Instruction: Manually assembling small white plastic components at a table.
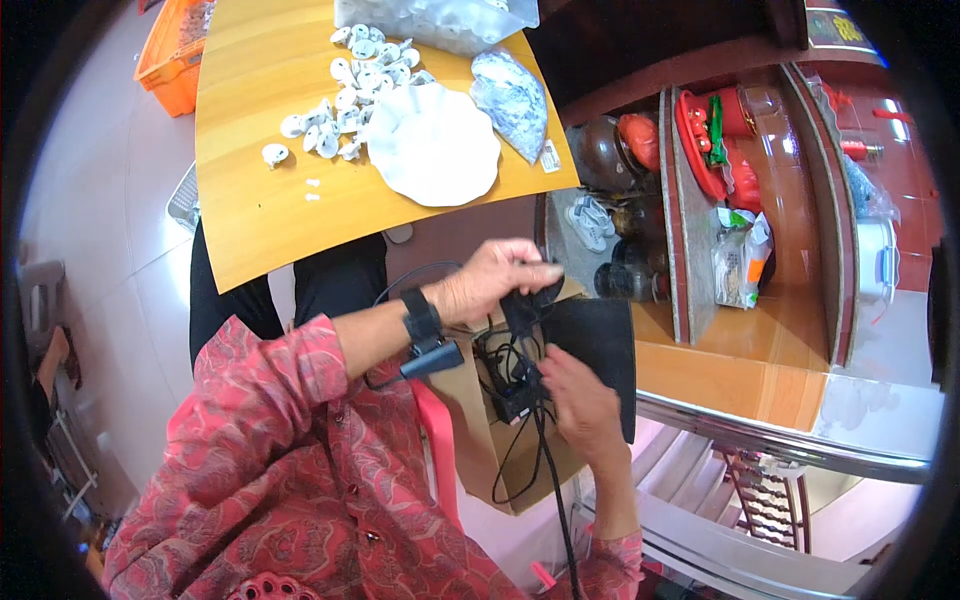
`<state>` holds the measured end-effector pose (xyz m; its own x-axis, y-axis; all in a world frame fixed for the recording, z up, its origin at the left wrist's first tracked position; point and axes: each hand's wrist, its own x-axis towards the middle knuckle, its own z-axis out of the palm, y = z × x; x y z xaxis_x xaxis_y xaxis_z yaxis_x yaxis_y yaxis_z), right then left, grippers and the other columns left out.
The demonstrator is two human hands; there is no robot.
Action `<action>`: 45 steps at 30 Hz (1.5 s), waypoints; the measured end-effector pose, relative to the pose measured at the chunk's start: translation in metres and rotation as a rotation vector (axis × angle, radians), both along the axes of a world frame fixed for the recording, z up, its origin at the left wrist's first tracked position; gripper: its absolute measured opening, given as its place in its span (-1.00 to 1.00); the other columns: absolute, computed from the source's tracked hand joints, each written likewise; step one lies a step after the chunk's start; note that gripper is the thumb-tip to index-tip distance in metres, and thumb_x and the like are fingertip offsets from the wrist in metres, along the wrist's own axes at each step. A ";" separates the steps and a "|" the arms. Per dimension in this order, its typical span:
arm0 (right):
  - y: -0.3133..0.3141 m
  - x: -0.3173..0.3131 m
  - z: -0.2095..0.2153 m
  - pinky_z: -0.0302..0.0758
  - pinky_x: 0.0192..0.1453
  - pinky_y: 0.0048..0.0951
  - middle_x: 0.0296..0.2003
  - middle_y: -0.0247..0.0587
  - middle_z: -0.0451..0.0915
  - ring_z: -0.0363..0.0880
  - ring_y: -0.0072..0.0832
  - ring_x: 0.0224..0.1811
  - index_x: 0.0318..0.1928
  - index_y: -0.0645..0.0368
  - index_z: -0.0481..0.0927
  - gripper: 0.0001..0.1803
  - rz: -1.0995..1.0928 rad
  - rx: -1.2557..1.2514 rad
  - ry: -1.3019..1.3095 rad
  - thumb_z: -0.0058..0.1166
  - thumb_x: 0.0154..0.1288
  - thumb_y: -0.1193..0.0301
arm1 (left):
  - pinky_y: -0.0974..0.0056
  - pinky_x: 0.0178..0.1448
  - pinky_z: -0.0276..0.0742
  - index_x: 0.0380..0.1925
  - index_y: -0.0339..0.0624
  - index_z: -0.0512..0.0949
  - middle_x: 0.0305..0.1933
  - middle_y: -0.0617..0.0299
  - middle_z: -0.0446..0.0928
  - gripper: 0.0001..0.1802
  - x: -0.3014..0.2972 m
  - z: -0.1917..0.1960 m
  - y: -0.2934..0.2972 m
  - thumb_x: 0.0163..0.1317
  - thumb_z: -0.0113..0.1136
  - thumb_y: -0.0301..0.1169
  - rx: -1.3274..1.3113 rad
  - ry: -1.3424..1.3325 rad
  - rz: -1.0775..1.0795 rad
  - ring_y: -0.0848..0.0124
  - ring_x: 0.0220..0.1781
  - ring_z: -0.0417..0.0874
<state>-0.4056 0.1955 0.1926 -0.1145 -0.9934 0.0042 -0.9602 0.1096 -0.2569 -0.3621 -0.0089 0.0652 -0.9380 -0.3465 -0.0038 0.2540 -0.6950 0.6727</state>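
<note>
Above an open cardboard box point(465, 425), my left hand point(490, 283) is closed in a pinch on a dark bundle of black cable point(522, 315). A black strap with a dark device point(430, 345) circles that wrist. My right hand point(583, 405) lies lower, at the box's right side, its fingertips bent in toward the hanging black cables point(543, 440). Its grip is partly hidden and slightly blurred. Inside the box are more tangled black cables and a small black block point(512, 405) resembling a power adapter. One cable runs from the box down past my right forearm.
A yellow table point(250, 200) holds a white scalloped plate point(432, 145), several white plastic pieces point(365, 75), a clear bin point(440, 25) and a bag point(508, 100). Shelves point(690, 250) with jars and a metal railing point(780, 430) stand right. A pink chair point(437, 450) is beneath me.
</note>
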 end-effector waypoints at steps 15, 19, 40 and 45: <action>0.085 0.065 -0.041 0.52 0.10 -0.41 -0.17 -0.28 0.63 0.57 -0.50 -0.06 0.14 0.15 0.54 -0.40 -0.567 0.642 -0.976 0.41 0.07 0.30 | 0.34 -0.01 0.40 -0.43 -0.14 0.55 -0.48 0.36 0.48 -0.82 0.030 0.109 -0.087 0.33 0.25 -0.33 -0.047 0.250 0.326 0.50 -0.27 0.52; 0.107 0.044 -0.034 0.57 -0.21 -0.46 -0.37 -0.31 0.62 0.58 -0.61 -0.33 -0.10 0.21 0.62 -0.69 -0.885 0.679 -0.911 0.28 0.24 0.28 | 0.34 0.01 0.40 -0.41 -0.15 0.54 -0.44 0.35 0.47 -0.82 0.041 0.123 -0.095 0.34 0.23 -0.32 -0.156 0.303 0.355 0.48 -0.25 0.53; -0.021 -0.071 0.021 0.51 -0.53 -0.41 -0.56 -0.13 0.61 0.64 -0.50 -0.61 -0.22 0.32 0.58 -0.70 -0.944 -0.099 -0.201 0.01 0.42 0.28 | 0.38 0.03 0.35 -0.22 -0.21 0.63 -0.32 0.30 0.56 -0.81 0.148 0.092 -0.174 0.36 0.22 -0.32 -0.358 0.128 0.654 0.51 -0.18 0.53; -0.060 -0.056 -0.004 0.55 -0.46 -0.30 -0.60 0.00 0.61 0.66 -0.33 -0.62 -0.28 0.31 0.62 -0.75 -0.650 0.075 -0.228 0.07 0.33 0.33 | 0.36 0.06 0.41 -0.15 -0.25 0.63 -0.27 0.27 0.61 -0.80 0.200 0.072 -0.191 0.37 0.19 -0.35 -0.448 0.017 0.803 0.50 -0.16 0.56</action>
